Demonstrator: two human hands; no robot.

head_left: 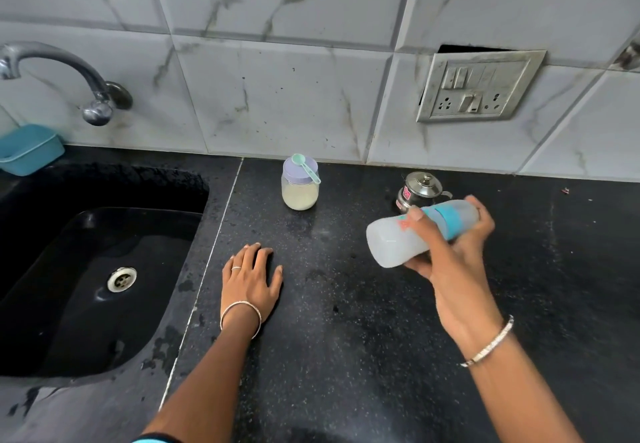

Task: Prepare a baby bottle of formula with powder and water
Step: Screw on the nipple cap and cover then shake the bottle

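Your right hand [453,248] is gripping the baby bottle [415,231], tilted sideways above the countertop [346,321]; your left hand [251,278] is resting flat, fingers spread, holding nothing.

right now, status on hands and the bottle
Right hand grips baby bottle, held sideways above counter. Left hand flat on counter. Powder jar lidded, scoop on top.

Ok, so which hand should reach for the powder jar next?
Probably the left hand: it rests flat and empty on the counter, nearer the jar, while the right hand grips the bottle.
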